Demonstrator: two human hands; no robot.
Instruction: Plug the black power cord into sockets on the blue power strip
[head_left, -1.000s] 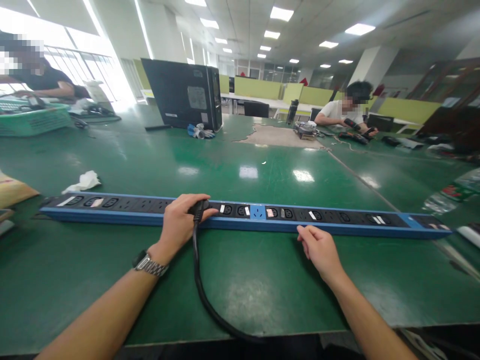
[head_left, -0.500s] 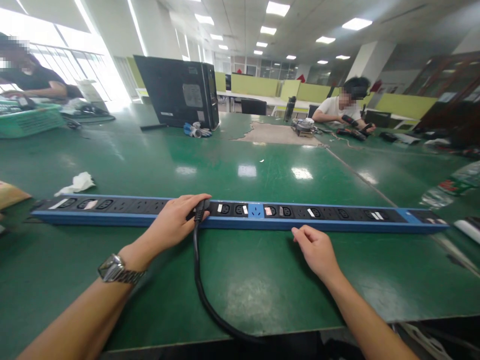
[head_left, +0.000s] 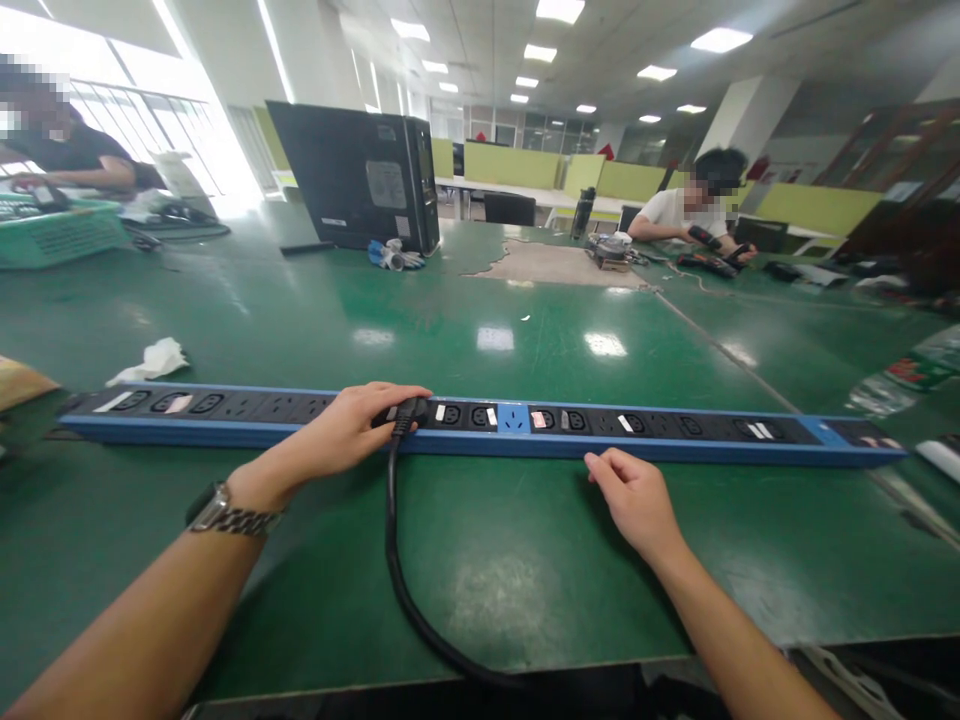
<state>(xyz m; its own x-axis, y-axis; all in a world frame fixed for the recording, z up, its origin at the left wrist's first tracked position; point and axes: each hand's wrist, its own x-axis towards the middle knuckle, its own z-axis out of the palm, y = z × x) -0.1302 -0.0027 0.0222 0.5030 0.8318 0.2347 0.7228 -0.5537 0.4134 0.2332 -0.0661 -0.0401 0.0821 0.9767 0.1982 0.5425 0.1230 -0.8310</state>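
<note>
A long blue-and-black power strip (head_left: 720, 427) lies across the table in front of me, its rows of sockets facing up. Just left of its middle, my left hand (head_left: 352, 425) is closed around a black plug (head_left: 410, 412) at the strip's top face. The pins are hidden, so I cannot tell how deep it sits. A thick black cable (head_left: 401, 570) runs from the plug toward me and over the table's front edge. My right hand (head_left: 634, 495) is curled closed just in front of the strip, right of the blue socket (head_left: 513, 419), with nothing visible in it.
A black computer case (head_left: 352, 180) stands at the back, with gloves (head_left: 394, 255) beside it. Crumpled tissue (head_left: 154, 360) lies behind the strip's left end. A green basket (head_left: 67, 238) is far left, a plastic bottle (head_left: 911, 370) right. Two other people sit across the table.
My left wrist has lowered and turned, and the fingers lie flatter over the plug. The plug has shifted slightly right. My right hand has stayed where it was.
</note>
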